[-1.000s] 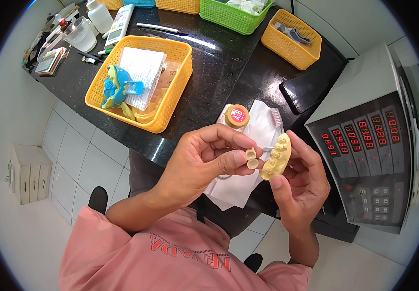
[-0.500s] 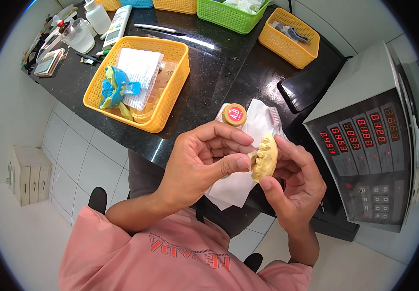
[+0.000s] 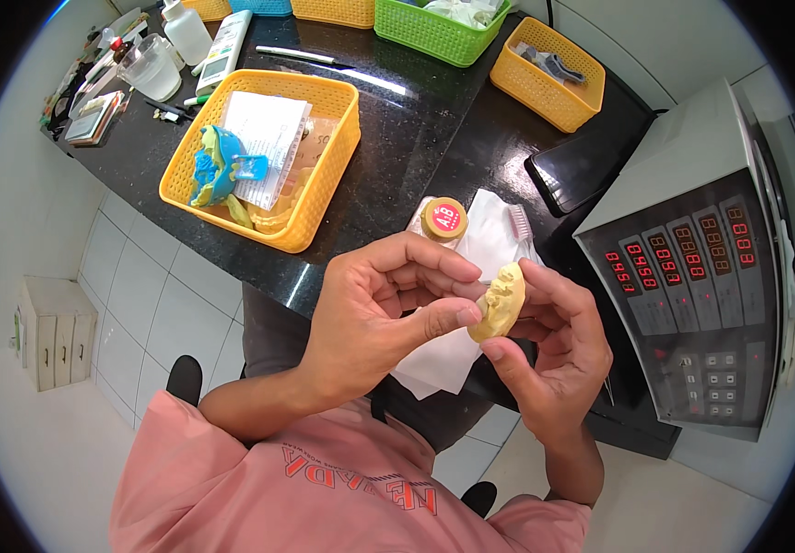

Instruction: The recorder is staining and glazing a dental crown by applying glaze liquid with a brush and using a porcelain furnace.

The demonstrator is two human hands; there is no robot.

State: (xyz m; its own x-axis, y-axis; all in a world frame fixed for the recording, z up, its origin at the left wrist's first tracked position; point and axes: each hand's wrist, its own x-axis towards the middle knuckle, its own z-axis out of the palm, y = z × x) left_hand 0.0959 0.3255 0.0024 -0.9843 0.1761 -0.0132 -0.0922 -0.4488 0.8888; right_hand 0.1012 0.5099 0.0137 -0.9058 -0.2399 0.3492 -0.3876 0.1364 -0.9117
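Observation:
A pale yellow dental cast [image 3: 501,309] with a row of moulded teeth is held up in front of me, above a white paper sheet on the dark counter. My right hand [image 3: 563,355] grips its right side, thumb below and forefinger near the top. From the left, my left hand [image 3: 356,309] curls toward it, its thumb tip against the cast's left edge and its forefinger close to the toothed side. Whether a small piece sits between those left fingertips cannot be seen. Just beyond the hands stands a small jar [image 3: 444,219] with a gold lid and red label.
A yellow basket [image 3: 331,189] holds a blue impression tray [image 3: 222,166] and papers. White paper [image 3: 490,226] and a pink-bristled brush [image 3: 519,221] lie behind the cast. On the right are a dark phone [image 3: 582,170] and a control unit [image 3: 692,276] with red digits. More baskets line the back.
The cast has turned and tipped in my fingers, so its teeth show less from the side. My right hand has shifted slightly left. Some digits on the control unit differ.

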